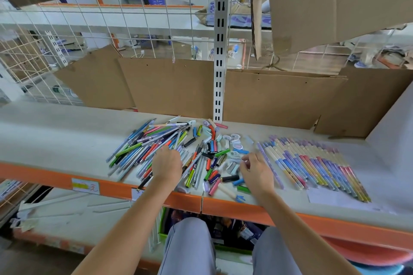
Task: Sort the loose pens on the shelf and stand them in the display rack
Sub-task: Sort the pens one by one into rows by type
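On shelf (67, 138) | left hand (166, 164) palm-down on pens (143, 147) | right hand (257, 172) curled

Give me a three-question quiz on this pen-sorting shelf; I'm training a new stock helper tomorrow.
1. True or false: the neat row of pens lies to the right of the jumbled pen pile.
2. Which hand rests on the jumbled pile? A) left hand B) right hand C) neither
3. Fill in: the front edge of the shelf is coloured ______.

Key: 1 true; 2 A; 3 orange.
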